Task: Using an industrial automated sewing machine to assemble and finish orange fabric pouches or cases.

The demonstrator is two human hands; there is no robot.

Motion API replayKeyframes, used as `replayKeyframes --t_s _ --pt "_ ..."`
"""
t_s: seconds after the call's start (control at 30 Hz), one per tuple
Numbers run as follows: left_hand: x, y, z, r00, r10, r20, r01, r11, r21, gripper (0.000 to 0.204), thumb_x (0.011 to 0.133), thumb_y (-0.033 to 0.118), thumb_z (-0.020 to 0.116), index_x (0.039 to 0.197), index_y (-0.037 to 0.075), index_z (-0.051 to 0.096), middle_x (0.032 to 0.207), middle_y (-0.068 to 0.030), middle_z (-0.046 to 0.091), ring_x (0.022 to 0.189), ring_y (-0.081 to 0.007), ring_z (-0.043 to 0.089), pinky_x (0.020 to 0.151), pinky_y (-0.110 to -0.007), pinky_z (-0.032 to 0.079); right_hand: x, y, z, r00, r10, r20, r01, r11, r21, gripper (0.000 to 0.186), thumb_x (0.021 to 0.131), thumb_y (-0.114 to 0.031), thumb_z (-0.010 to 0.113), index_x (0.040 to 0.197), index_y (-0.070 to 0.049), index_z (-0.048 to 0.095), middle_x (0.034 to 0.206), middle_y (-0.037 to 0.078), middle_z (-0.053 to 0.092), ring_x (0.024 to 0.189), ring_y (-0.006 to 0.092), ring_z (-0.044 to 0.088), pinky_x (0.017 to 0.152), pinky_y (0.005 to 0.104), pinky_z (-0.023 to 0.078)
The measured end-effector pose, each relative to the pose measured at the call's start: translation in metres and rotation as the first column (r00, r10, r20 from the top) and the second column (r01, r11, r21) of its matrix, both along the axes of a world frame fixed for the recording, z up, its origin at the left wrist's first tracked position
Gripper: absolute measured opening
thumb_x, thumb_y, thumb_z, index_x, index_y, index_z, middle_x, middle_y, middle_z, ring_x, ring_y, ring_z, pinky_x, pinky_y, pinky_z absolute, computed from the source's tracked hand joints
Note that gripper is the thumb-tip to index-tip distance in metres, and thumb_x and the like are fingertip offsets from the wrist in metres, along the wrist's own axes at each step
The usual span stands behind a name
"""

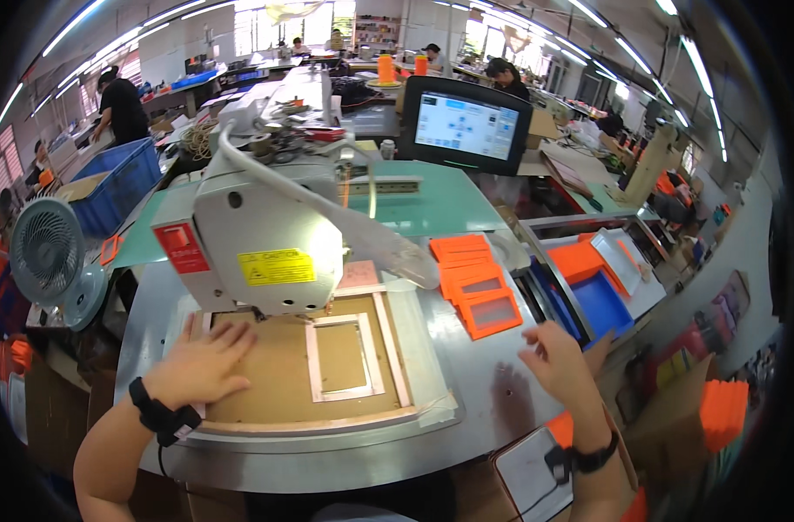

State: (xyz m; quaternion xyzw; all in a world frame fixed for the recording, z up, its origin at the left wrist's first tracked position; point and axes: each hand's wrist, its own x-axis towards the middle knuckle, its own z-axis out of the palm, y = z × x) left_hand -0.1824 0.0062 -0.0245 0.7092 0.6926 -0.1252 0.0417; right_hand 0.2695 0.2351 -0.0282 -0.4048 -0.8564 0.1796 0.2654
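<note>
My left hand lies flat, fingers spread, on a brown board template under the head of a white sewing machine. The board has a rectangular frame cut-out at its middle. My right hand hovers open above the metal table, holding nothing, just below a stack of orange frame pieces with clear windows. Both wrists wear black bands.
A touch-screen monitor stands behind the green mat. At the right a tray holds orange and blue pieces. A small fan and a blue crate are at left. Other people work at far benches.
</note>
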Motion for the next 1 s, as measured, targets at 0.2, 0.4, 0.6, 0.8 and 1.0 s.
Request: replayKeyframes --t_s 0.2,0.4,0.6,0.8,1.0 --pt "-0.012 0.004 0.007 0.974 0.202 0.103 -0.208 0.977 0.055 0.073 0.089 0.042 0.064 0.147 0.007 0.039 0.155 -0.015 0.037 0.145 -0.0342 0.031 0.116 -0.068 0.014 -0.015 0.088 -0.033 0.96 -0.171 0.22 0.158 0.984 0.076 0.047 0.081 -0.032 0.077 0.111 -0.001 0.059 0.103 0.015 0.06 0.085 0.0293 0.061 0.073 0.0392 0.05" --pt "0.011 -0.006 0.031 0.965 0.164 0.204 -0.17 0.985 0.009 0.077 0.084 0.034 0.071 0.148 0.006 0.038 0.156 -0.0227 0.031 0.145 -0.0458 0.027 0.115 -0.066 0.021 -0.032 0.073 -0.025 0.914 -0.241 0.327 0.216 0.97 0.109 0.052 0.076 -0.041 0.081 0.103 -0.002 0.058 0.102 0.015 0.059 0.095 0.0357 0.061 0.078 0.0443 0.049" --pt "0.031 0.007 0.011 0.967 -0.088 0.239 0.085 0.996 0.022 0.077 0.09 0.043 0.063 0.15 0.004 0.033 0.156 -0.0245 0.029 0.146 -0.0453 0.025 0.114 -0.066 0.025 -0.042 0.064 -0.022 0.893 -0.305 0.332 0.24 0.945 0.223 0.049 0.076 -0.04 0.08 0.101 -0.002 0.06 0.101 0.014 0.06 0.096 0.0352 0.062 0.077 0.044 0.05" --pt "0.038 0.049 -0.005 0.948 -0.114 0.297 0.124 0.992 -0.015 0.086 0.092 0.054 0.056 0.155 0.005 0.023 0.162 -0.0199 0.019 0.15 -0.037 0.02 0.113 -0.066 0.024 -0.026 0.079 -0.036 0.914 -0.291 0.284 0.259 0.955 0.144 0.044 0.076 -0.034 0.082 0.098 -0.004 0.059 0.101 0.016 0.061 0.094 0.0366 0.063 0.076 0.0457 0.05" --pt "0.017 0.046 -0.01 0.946 0.025 0.324 -0.005 0.998 -0.062 0.093 0.09 0.056 0.059 0.156 0.006 0.018 0.164 -0.0145 0.017 0.15 -0.0327 0.022 0.115 -0.067 0.017 -0.043 0.067 -0.027 0.91 -0.31 0.274 0.274 0.948 0.162 0.04 0.076 -0.026 0.08 0.099 -0.003 0.056 0.1 0.016 0.061 0.095 0.038 0.061 0.079 0.0457 0.048"
